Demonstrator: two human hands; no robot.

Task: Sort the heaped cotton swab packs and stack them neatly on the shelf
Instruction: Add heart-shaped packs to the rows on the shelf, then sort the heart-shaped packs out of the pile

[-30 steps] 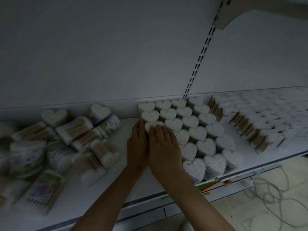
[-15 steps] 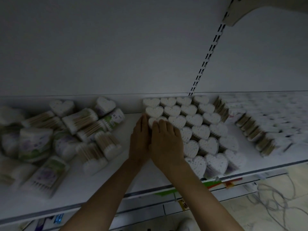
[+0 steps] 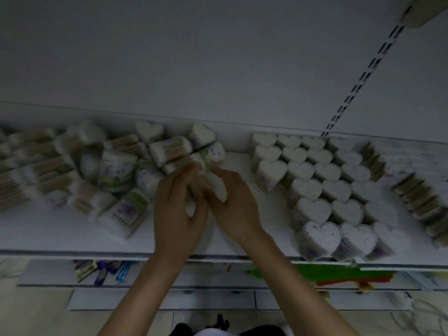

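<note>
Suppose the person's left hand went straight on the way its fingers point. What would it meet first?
Probably the loose heap of clear-wrapped cotton swab packs. The left hand points up toward it, already gripping a white pack. Blur leaves depth unclear.

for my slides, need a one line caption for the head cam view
Both hands, left and right, gather swab packs from the heap.

Bare left hand (image 3: 178, 209), bare right hand (image 3: 236, 202), forearms uncovered (no sleeves visible)

A jumbled heap of cotton swab packs (image 3: 116, 170) lies left of the hands; upright heart-shaped packs (image 3: 322, 190) stand in rows to their right.
</note>
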